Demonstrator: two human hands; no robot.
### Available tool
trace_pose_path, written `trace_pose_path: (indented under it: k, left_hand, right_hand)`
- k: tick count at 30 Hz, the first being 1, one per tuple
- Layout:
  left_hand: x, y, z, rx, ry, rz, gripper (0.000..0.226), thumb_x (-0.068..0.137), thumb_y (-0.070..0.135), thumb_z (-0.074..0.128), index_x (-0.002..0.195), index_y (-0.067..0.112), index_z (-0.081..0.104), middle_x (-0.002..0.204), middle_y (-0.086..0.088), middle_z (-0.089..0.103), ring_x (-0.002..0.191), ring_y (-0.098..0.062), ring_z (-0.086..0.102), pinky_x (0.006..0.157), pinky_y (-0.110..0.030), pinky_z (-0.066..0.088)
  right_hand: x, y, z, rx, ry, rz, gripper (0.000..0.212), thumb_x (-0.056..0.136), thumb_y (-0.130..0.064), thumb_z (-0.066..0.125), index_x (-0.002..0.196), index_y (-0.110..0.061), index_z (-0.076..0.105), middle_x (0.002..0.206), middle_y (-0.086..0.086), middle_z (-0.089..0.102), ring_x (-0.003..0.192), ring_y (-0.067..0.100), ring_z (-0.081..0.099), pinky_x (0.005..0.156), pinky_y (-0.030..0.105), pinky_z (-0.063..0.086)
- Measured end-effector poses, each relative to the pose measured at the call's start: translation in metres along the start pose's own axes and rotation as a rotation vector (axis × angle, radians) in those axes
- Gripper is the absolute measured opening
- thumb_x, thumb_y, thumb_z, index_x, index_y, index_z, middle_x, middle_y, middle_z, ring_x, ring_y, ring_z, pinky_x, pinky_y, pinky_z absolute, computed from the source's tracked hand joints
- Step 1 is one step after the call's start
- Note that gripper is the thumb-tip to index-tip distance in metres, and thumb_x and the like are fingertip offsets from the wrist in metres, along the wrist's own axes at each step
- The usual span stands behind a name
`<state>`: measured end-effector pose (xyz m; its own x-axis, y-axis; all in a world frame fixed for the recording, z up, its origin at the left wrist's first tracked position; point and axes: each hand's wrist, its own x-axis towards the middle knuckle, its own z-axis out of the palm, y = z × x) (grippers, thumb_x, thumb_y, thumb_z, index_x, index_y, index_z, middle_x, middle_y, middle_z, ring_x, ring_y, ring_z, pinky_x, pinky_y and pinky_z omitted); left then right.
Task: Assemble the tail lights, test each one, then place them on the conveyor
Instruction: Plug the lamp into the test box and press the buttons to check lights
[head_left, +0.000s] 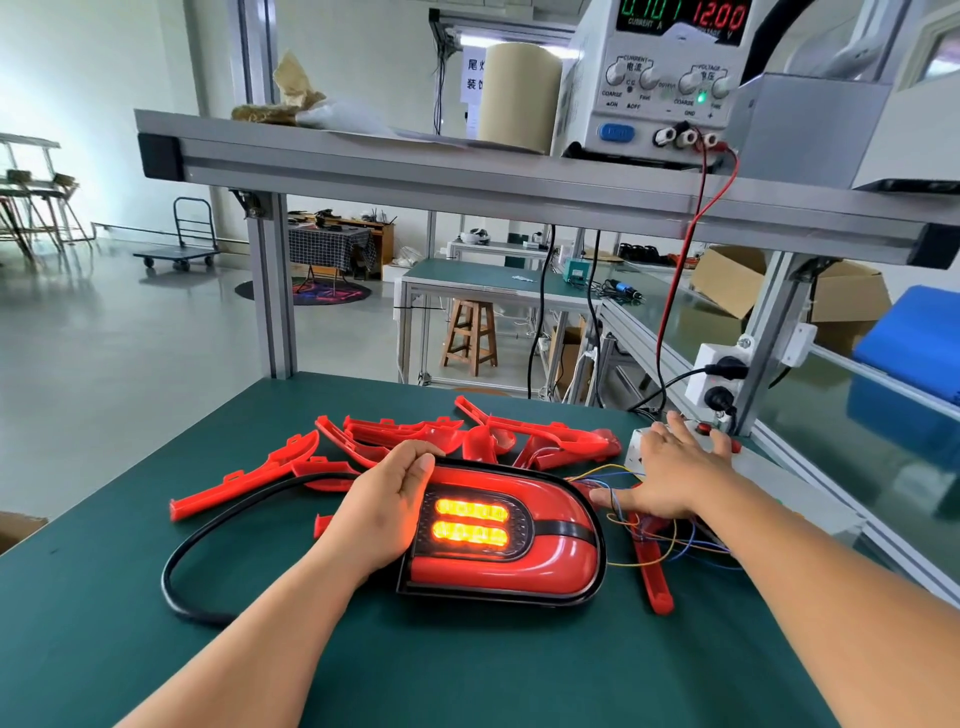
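Head view. The tail light (514, 540) lies lens-up on the mat (156, 649), close in front of the person. The left hand (395, 499) grasps its near-left end, fingers curled over the far edge and palm against the side, apparently to keep the housing from sliding while it is powered. Just past the grip both amber rows are lit and the red surround glows, so the test step is judged to be under way, with the lamp working. At the end opposite the grip, thin wires (649, 540) run out toward a white switch box (641, 441). The right hand (675, 467) lies flat on that box, fingers straight and spread, clasping nothing; it is probably pressing a control, but the contact is hidden under the palm. A red button (704, 428) shows beside the fingertips. Red leads rise from there to the supply (660, 78) on the shelf, which reads 12.00 on the voltage display. Beyond the left hand's knuckles a heap of loose red parts (415, 431) waits, and a black seal (208, 530) loops away behind the wrist. The belt (831, 415) right of the box is taken to be the conveyor; no lamp is seen on it.
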<state>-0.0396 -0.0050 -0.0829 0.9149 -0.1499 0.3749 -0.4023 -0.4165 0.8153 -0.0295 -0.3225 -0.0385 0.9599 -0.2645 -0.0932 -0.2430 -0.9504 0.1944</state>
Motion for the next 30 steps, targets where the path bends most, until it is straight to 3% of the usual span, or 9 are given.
trace_pose_path:
  k: [6,12,21,26,28,30]
  left_hand:
    - [0.0,0.0,0.0,0.01,0.002,-0.003,0.02,0.103,0.027,0.04,0.106,0.033,0.059,0.088,0.001,0.067,0.083,-0.019,0.06,0.062,-0.01,0.039]
    - [0.0,0.0,-0.001,0.015,-0.008,-0.012,0.02,0.103,0.029,0.039,0.107,0.033,0.059,0.085,-0.003,0.066,0.072,-0.013,0.055,0.059,-0.012,0.039]
    - [-0.001,0.001,-0.002,0.031,-0.019,0.007,0.02,0.103,0.029,0.038,0.107,0.033,0.057,0.074,0.0,0.061,0.065,-0.01,0.05,0.056,-0.012,0.037]
    - [-0.001,0.002,-0.002,0.037,-0.011,0.007,0.018,0.102,0.032,0.039,0.104,0.033,0.057,0.085,-0.012,0.065,0.072,-0.012,0.051,0.062,-0.011,0.038]
    - [-0.001,0.002,-0.002,0.028,-0.013,0.002,0.017,0.102,0.032,0.04,0.102,0.034,0.057,0.086,-0.011,0.065,0.071,-0.009,0.051,0.063,-0.009,0.038]
    - [0.0,0.003,-0.004,0.013,-0.023,-0.004,0.017,0.102,0.033,0.04,0.101,0.035,0.057,0.086,-0.009,0.066,0.072,-0.006,0.051,0.064,-0.008,0.038]
  right_hand:
    - [-0.003,-0.001,-0.003,0.0,-0.008,0.002,0.168,0.017,-0.108,0.008,0.155,-0.012,0.01,0.165,0.003,0.004,0.15,0.018,-0.014,0.113,0.059,-0.004]
    - [-0.004,-0.002,-0.004,-0.022,-0.008,0.01,0.162,0.024,-0.108,0.013,0.155,-0.011,0.007,0.165,0.004,0.002,0.15,0.019,-0.015,0.114,0.059,-0.003]
    - [-0.008,-0.004,0.002,0.017,-0.006,0.009,0.165,0.018,-0.107,0.007,0.155,-0.014,0.007,0.164,0.006,-0.008,0.149,0.02,-0.018,0.114,0.06,-0.007]
    - [-0.01,-0.003,0.004,0.04,0.015,-0.008,0.163,0.021,-0.107,0.007,0.154,-0.014,0.012,0.164,0.004,-0.009,0.148,0.019,-0.021,0.114,0.058,-0.006]
    - [-0.012,-0.002,0.004,0.072,0.041,-0.049,0.14,0.034,-0.107,0.017,0.143,-0.021,0.031,0.165,0.003,0.0,0.149,0.02,-0.019,0.113,0.058,-0.005]
    - [-0.017,-0.004,0.002,0.112,0.094,-0.098,0.087,0.058,-0.097,0.04,0.116,-0.032,0.04,0.161,0.0,0.02,0.151,0.021,-0.009,0.112,0.057,0.001]
